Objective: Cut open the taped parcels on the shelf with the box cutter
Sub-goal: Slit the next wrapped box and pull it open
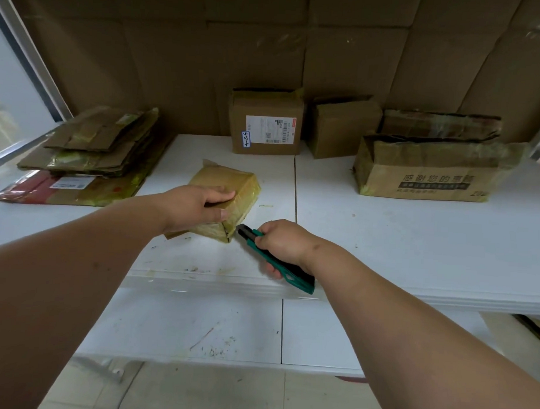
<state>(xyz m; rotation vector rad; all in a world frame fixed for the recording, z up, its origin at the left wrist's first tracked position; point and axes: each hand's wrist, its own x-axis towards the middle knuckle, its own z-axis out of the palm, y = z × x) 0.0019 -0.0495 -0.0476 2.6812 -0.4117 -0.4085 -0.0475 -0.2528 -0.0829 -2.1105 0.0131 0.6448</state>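
Note:
A small flat cardboard parcel (232, 187), wrapped in yellowish tape, lies on the white shelf (384, 239) near its middle. My left hand (198, 206) grips the parcel from the near left, fingers over its top and thumb on its near side. My right hand (281, 243) holds a green box cutter (273, 256), fingers curled round the handle. The cutter's dark tip points up-left and sits just right of the parcel's near corner, where a dark slit shows in the tape.
A labelled box (267, 121) and a smaller box (343, 127) stand against the cardboard back wall. An opened printed box (429, 171) sits at the right, another behind it. Flattened cartons (93, 146) are stacked at the left. A lower shelf (197, 327) lies below.

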